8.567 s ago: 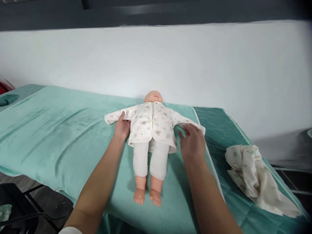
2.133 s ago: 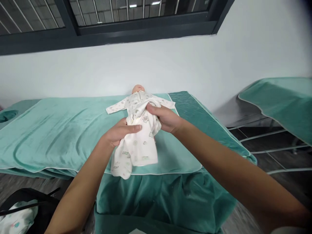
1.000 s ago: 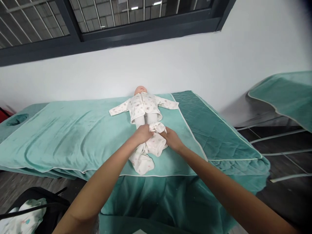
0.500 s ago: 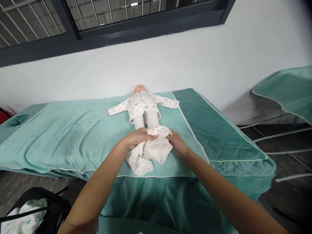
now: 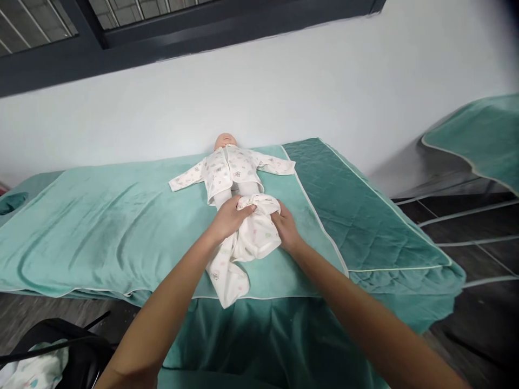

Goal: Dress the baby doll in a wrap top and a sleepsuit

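Observation:
A baby doll lies on its back on the bed, head towards the wall, arms spread. It wears a white printed jacket, and its pale legs point towards me. White printed baby trousers are bunched at the lower legs, hiding the feet. My left hand grips the left side of the waistband, thumb on top. At the opposite side my right hand is closed on the cloth, its fingertips partly hidden in the folds. One trouser leg hangs loose towards the bed's near edge.
A light green sheet covers the bed, with a darker quilted cover on the right. Behind stands a white wall under a dark window frame. A black chair with printed cloth stands at lower left.
Both hands have moved the trousers' waistband further up the doll's legs. The loose trouser leg now lies straighter. My view has tilted down slightly.

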{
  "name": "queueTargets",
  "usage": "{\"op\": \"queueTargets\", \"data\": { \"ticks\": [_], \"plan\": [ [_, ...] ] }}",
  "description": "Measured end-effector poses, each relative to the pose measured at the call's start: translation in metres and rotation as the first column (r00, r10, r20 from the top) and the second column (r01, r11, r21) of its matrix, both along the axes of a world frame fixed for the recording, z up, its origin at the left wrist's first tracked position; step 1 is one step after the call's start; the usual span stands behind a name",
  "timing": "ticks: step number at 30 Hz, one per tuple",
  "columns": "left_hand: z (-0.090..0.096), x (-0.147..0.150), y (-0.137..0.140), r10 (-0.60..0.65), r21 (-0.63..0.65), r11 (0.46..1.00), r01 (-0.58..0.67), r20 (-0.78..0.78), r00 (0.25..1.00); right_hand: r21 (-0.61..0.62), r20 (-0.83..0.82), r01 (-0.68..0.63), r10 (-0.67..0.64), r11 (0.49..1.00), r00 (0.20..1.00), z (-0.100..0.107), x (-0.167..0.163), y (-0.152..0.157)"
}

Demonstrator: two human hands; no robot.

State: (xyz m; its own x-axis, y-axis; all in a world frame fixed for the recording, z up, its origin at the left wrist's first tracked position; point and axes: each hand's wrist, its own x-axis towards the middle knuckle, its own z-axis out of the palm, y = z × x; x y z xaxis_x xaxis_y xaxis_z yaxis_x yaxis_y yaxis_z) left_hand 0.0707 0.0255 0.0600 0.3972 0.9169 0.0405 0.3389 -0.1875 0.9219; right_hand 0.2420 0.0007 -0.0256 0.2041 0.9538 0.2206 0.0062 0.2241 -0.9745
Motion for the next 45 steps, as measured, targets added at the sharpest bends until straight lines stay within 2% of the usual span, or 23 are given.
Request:
{"op": "queueTargets", "data": {
  "ticks": [4, 10, 16, 20, 22, 24, 27, 29, 33, 37, 39, 41, 42, 45],
  "plan": [
    [0.004, 0.004, 0.016, 0.09, 0.165, 0.983, -0.084, -0.034, 0.995, 0.073, 0.122, 0.127, -0.136, 0.989, 0.983, -0.001, 0.002, 0.02],
    [0.006, 0.009, 0.05, 0.126, 0.337, 0.939, -0.061, -0.176, 0.976, 0.166, 0.133, 0.143, -0.166, 0.976, 0.977, -0.002, 0.004, 0.053],
    [0.006, 0.017, 0.083, 0.123, 0.418, 0.909, -0.01, -0.243, 0.962, 0.169, 0.133, 0.185, -0.209, 0.968, 0.969, -0.006, 0.01, 0.074],
    [0.005, 0.024, 0.097, 0.156, 0.467, 0.884, -0.021, -0.252, 0.955, 0.203, 0.175, 0.221, -0.258, 0.954, 0.95, -0.004, 0.013, 0.085],
    [0.004, 0.027, 0.099, 0.162, 0.458, 0.889, -0.033, -0.246, 0.956, 0.195, 0.155, 0.237, -0.268, 0.952, 0.951, -0.003, 0.014, 0.09],
    [0.004, 0.025, 0.099, 0.126, 0.394, 0.919, -0.024, -0.236, 0.964, 0.155, 0.118, 0.247, -0.266, 0.957, 0.957, -0.002, 0.014, 0.094],
    [0.003, 0.014, 0.098, 0.019, 0.224, 0.974, 0.026, -0.197, 0.98, 0.142, 0.068, 0.252, -0.264, 0.957, 0.962, 0.002, 0.014, 0.095],
    [0.001, 0.002, 0.098, -0.077, 0.095, 0.992, 0.087, -0.109, 0.991, 0.205, 0.049, 0.236, -0.25, 0.95, 0.967, 0.006, 0.013, 0.092],
    [-0.008, -0.022, 0.103, -0.208, -0.097, 0.967, 0.237, 0.238, 0.949, 0.326, 0.152, 0.066, -0.121, 0.943, 0.981, 0.011, 0.014, 0.08],
    [-0.017, -0.034, 0.108, -0.187, -0.138, 0.949, 0.284, 0.481, 0.857, 0.344, 0.283, -0.167, 0.068, 0.924, 0.957, 0.022, 0.017, 0.068],
    [-0.018, -0.036, 0.11, -0.164, -0.144, 0.95, 0.276, 0.519, 0.839, 0.262, 0.305, -0.244, 0.16, 0.934, 0.939, 0.038, 0.017, 0.067],
    [-0.018, -0.036, 0.11, -0.144, -0.161, 0.951, 0.264, 0.527, 0.838, 0.119, 0.35, -0.341, 0.282, 0.932, 0.893, 0.062, 0.016, 0.073],
    [-0.017, -0.036, 0.109, -0.128, -0.172, 0.952, 0.253, 0.528, 0.839, 0.026, 0.382, -0.413, 0.372, 0.91, 0.846, 0.076, 0.013, 0.078],
    [-0.017, -0.034, 0.107, -0.053, -0.192, 0.962, 0.193, 0.563, 0.825, -0.248, 0.415, -0.586, 0.631, 0.771, 0.655, 0.107, 0.002, 0.096]
  ]
}}
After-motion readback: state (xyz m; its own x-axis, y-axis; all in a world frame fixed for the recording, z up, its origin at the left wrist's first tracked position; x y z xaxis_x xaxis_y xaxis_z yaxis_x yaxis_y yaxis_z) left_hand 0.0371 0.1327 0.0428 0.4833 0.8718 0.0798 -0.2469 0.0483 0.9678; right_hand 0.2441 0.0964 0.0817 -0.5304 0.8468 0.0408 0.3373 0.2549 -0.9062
